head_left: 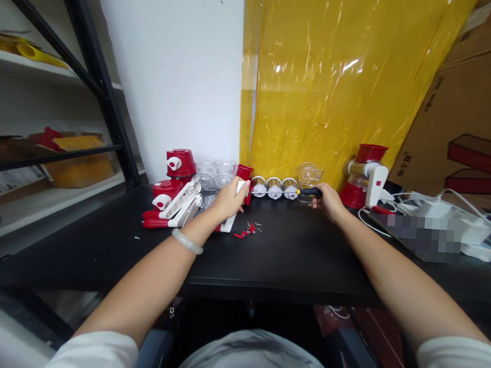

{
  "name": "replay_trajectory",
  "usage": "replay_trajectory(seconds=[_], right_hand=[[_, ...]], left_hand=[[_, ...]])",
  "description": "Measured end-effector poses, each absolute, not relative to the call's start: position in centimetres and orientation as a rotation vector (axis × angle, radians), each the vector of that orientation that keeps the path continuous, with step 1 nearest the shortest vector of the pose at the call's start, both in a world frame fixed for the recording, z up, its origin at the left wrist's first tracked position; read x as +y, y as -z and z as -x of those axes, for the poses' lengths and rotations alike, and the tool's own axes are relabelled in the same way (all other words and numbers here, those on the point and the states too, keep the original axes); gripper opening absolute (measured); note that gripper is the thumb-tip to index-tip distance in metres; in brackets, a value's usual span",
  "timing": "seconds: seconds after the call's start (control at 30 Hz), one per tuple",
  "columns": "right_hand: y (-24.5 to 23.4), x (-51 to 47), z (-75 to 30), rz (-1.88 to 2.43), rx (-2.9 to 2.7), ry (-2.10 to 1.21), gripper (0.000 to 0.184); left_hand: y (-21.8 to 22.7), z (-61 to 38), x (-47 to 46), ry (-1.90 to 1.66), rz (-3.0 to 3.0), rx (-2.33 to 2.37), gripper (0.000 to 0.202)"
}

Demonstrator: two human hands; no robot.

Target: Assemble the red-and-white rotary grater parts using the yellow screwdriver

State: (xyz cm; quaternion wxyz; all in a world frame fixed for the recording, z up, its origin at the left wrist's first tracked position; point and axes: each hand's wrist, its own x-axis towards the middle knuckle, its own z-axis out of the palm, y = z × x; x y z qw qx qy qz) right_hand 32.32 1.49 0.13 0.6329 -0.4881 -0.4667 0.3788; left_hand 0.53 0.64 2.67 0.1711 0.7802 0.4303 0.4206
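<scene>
My left hand (227,200) is closed around a white plastic part (231,219) with a red piece (244,175) at its top, standing on the black table (290,260). My right hand (328,201) grips the black and yellow handle of a screwdriver (310,192), which points left toward a row of three metal drum blades (275,187). A few small screws and red bits (248,230) lie on the table just in front of my left hand.
Red and white grater parts (172,198) and clear cups (215,173) sit at the left rear. An assembled red and white grater (366,175) stands at the right, with white cables and a charger (445,217) beyond. Yellow film covers the back wall; metal shelving stands left.
</scene>
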Motion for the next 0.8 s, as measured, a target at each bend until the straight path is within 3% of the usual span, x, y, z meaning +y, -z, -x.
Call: replay_trajectory(seconds=[0.17,0.4,0.8], right_hand=[[-0.32,1.24,-32.07,1.062,-1.007,-0.91,0.008],[-0.34,0.98,-32.06,0.992,-1.049,-0.948,0.031],[-0.12,0.8,-31.94,1.013,-1.132,-0.893,0.04]], left_hand=[[-2.66,-0.53,0.66,-1.197,-2.212,1.217,0.039],[-2.57,-0.47,0.92,-1.216,-2.201,1.212,0.041],[-2.69,-0.51,0.74,-1.226,-2.184,1.183,0.04]])
